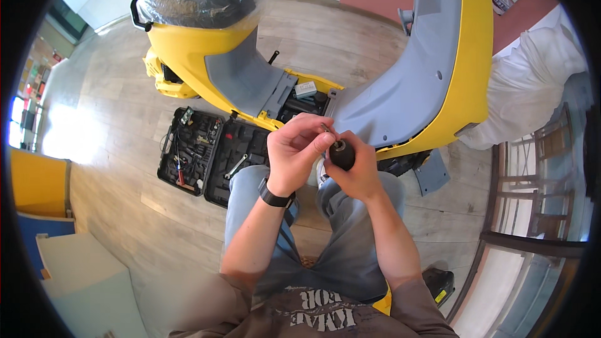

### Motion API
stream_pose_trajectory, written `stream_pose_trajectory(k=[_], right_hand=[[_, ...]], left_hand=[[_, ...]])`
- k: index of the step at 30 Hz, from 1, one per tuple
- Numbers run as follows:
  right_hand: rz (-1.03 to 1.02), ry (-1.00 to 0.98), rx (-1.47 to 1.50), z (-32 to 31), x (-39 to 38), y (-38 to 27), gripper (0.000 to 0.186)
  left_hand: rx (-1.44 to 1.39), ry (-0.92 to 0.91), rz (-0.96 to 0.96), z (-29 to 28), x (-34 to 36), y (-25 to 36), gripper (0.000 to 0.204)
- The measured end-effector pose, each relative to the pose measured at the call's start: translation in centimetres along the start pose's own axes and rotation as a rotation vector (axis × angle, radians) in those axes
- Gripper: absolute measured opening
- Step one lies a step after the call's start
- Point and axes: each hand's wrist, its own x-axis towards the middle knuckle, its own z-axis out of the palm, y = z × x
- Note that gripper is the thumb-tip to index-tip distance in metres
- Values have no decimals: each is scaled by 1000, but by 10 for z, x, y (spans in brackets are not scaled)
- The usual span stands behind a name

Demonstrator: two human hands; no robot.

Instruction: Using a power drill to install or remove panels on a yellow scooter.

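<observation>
Left hand (293,152) pinches a slim bit (325,128), slanting up-left from a dark tool (342,156) (right hand (359,176) wrapping it).

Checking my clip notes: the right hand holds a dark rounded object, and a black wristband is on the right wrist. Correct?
Wrong side: the head view shows the black wristband on the left wrist. The right hand does hold the dark rounded object.
</observation>
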Motion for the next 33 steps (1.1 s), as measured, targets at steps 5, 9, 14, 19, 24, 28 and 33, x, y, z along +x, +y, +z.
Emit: stream_pose_trajectory(k=[5, 9, 14, 19, 24, 28, 33], right_hand=[[71, -20, -8, 2, 2, -5, 35], [-22, 12, -32, 6, 2, -7, 32], [20, 9, -27, 10, 4, -6, 38], [-36, 30, 57, 14, 7, -4, 51], [17, 28, 70, 17, 7, -2, 48], [17, 76, 19, 25, 10, 3, 43], [-22, 145, 123, 28, 12, 7, 39]], left_hand=[[161, -6, -9, -2, 2, -1, 21], [449, -120, 103, -14, 7, -2, 21], [178, -182, -146, -21, 9, 1, 34], [196, -190, -199, -18, 3, 7, 47], [322, -137, -200, -23, 4, 6, 63], [381, -90, -104, -22, 3, 1, 69], [257, -88, -104, -21, -1, 1, 65]])
